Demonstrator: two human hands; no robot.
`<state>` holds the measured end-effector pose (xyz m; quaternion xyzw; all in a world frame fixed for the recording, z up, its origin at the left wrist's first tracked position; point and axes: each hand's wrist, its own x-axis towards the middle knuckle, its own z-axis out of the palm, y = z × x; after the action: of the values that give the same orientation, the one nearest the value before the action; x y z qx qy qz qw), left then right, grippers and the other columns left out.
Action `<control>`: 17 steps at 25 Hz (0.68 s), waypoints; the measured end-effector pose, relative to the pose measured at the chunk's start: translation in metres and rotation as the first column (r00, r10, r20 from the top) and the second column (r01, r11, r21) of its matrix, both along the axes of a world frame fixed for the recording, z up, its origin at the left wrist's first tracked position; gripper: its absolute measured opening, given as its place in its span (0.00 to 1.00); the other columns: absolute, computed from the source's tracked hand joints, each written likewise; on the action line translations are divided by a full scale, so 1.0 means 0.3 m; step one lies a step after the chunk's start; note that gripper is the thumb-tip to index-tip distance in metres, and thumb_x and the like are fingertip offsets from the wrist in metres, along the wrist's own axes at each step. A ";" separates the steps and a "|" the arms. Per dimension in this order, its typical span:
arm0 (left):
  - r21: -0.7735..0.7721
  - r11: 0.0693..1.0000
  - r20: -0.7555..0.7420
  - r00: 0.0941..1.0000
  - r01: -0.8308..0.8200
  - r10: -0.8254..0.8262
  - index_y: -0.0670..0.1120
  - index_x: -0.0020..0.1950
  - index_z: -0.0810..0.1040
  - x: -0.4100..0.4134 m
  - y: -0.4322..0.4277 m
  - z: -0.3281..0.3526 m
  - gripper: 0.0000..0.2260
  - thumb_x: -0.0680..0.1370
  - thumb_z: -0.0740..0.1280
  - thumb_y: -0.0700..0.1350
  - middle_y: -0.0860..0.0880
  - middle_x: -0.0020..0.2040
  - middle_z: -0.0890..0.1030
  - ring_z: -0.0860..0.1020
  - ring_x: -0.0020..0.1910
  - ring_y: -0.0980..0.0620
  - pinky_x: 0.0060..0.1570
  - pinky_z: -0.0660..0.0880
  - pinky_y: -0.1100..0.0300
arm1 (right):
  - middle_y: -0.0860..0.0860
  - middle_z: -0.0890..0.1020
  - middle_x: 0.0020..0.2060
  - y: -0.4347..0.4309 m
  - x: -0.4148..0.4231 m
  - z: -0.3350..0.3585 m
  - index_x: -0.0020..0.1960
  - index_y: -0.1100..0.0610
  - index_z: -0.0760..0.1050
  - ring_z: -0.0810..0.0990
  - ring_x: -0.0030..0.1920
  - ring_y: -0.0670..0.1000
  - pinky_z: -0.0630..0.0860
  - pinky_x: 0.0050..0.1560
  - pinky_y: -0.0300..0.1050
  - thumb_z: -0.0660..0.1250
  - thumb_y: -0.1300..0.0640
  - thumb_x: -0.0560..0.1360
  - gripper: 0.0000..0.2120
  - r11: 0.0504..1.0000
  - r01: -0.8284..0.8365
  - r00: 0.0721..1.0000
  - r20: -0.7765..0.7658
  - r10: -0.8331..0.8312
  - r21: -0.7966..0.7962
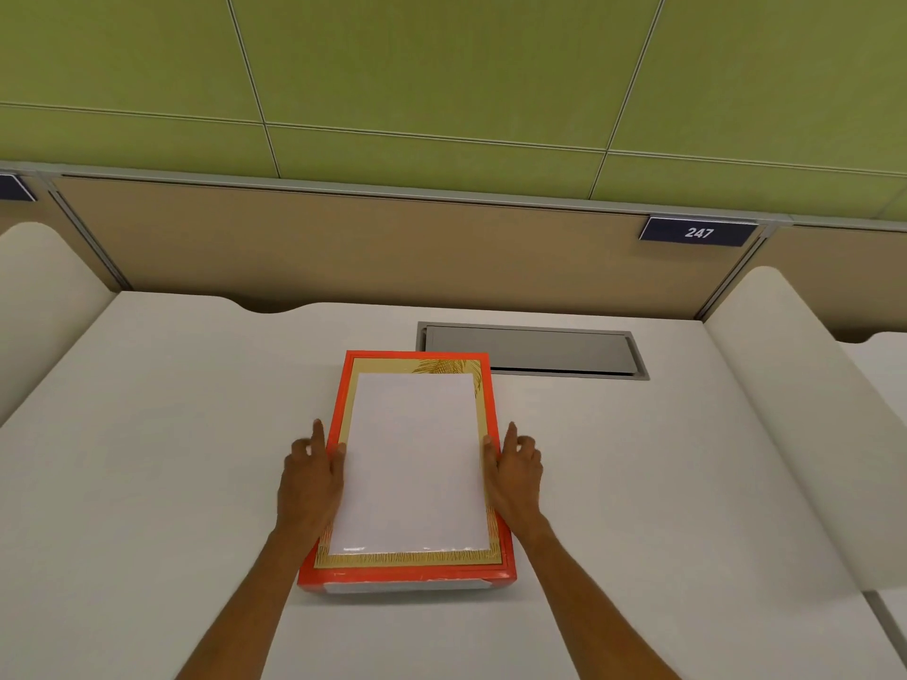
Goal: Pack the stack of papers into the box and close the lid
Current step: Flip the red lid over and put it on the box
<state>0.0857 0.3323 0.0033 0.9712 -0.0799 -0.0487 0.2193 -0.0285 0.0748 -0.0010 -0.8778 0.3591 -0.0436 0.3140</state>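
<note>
Gripping a stack of white papers (412,463) by its two long edges, a person lowers or settles it inside an open orange box (483,380) on a white desk (172,458). The left hand (309,476) curls against the stack's left edge, thumb on the sheets and index finger pointing up outside the box wall; the right hand (515,471) mirrors it on the right edge, fingers loosely spread. Whether the stack already rests on the box floor cannot be told, though it sits squarely within the gold-patterned lining, with a margin on every side.

The stack looks moderately heavy for its size and limp across its width; held at mid-length by both edges, it should stay flat, while a one-handed grip would likely let sheets sag, fan or slide. The top sheet is smooth and probably slippery, so a square, even release seems wise. The box appears to be stiff card with a glossy finish. No lid shows in view, so closing is not yet done, and where the lid lies cannot be told.

Beyond the box, a grey hatch (532,353) is set flush in the matte, bare desk. Rounded white dividers (44,287) flank the bay. Behind it stands a tan panel (343,247) bearing a dark plate (698,232) numbered 247, with green wall panels (441,66) above.
</note>
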 end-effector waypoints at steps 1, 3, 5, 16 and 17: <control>0.048 0.998 0.100 0.994 0.028 -0.033 0.46 0.79 0.58 -0.002 -0.017 0.005 0.29 0.81 0.53 0.59 0.39 0.74 0.68 0.71 0.70 0.38 0.65 0.72 0.43 | 0.57 0.65 0.73 0.025 0.006 0.016 0.77 0.55 0.56 0.65 0.73 0.59 0.64 0.73 0.56 0.39 0.29 0.74 0.41 0.990 -0.034 0.999 0.020 0.037 -0.140; 0.106 0.982 0.214 0.961 0.158 -0.178 0.45 0.79 0.57 -0.003 -0.054 0.015 0.32 0.80 0.51 0.61 0.42 0.79 0.62 0.63 0.77 0.41 0.72 0.64 0.46 | 0.54 0.57 0.78 0.065 0.026 0.046 0.78 0.55 0.53 0.54 0.78 0.56 0.51 0.77 0.52 0.46 0.37 0.79 0.34 0.940 -0.165 0.981 0.046 0.187 -0.299; 0.136 0.955 0.219 0.932 0.264 -0.289 0.45 0.79 0.56 0.002 -0.085 0.005 0.34 0.79 0.46 0.64 0.45 0.80 0.58 0.58 0.79 0.45 0.76 0.57 0.49 | 0.52 0.52 0.79 0.082 0.055 0.041 0.79 0.55 0.50 0.49 0.79 0.52 0.43 0.78 0.46 0.46 0.38 0.80 0.33 0.889 -0.264 0.956 0.017 0.292 -0.375; 0.178 0.929 0.120 0.930 0.325 -0.348 0.43 0.79 0.54 0.021 -0.139 -0.069 0.38 0.78 0.39 0.66 0.46 0.80 0.57 0.53 0.80 0.47 0.77 0.51 0.50 | 0.53 0.49 0.79 0.064 0.095 -0.050 0.79 0.57 0.44 0.47 0.79 0.52 0.42 0.77 0.45 0.36 0.32 0.76 0.40 0.867 -0.351 0.934 -0.074 0.348 -0.352; 0.182 0.929 0.112 0.931 0.323 -0.346 0.43 0.79 0.54 0.021 -0.139 -0.076 0.38 0.78 0.39 0.66 0.46 0.80 0.57 0.53 0.80 0.47 0.78 0.52 0.50 | 0.52 0.49 0.79 0.065 0.094 -0.054 0.79 0.57 0.44 0.46 0.79 0.51 0.42 0.77 0.45 0.36 0.32 0.76 0.40 0.869 -0.350 0.935 -0.076 0.346 -0.350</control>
<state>0.0920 0.2907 -0.0195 0.9586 -0.2559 -0.0226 0.1228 -0.0002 0.0944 -0.0171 -0.9706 0.1828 -0.0461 0.1495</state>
